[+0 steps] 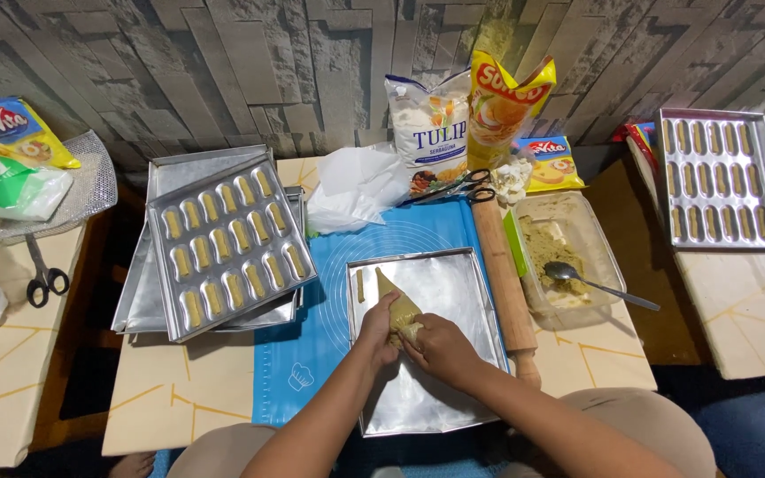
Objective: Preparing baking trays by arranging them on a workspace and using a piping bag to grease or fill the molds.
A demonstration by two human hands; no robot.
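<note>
Both my hands grip a cone-shaped piping bag [397, 305] full of tan dough over a shiny metal baking tray [458, 292]. My left hand [379, 329] holds the bag's lower left side, and my right hand [436, 347] squeezes its wide end. The bag's tip points to the far left of the tray, next to one piped dough stick [360, 285]. The tray rests on a blue baking mat [329, 345].
A tray filled with piped sticks [231, 248] sits on stacked trays at left; another filled tray [719, 177] is at far right. A rolling pin [503, 283], a plastic dough tub with a spoon [568, 265], scissors [458, 188] and ingredient bags stand behind.
</note>
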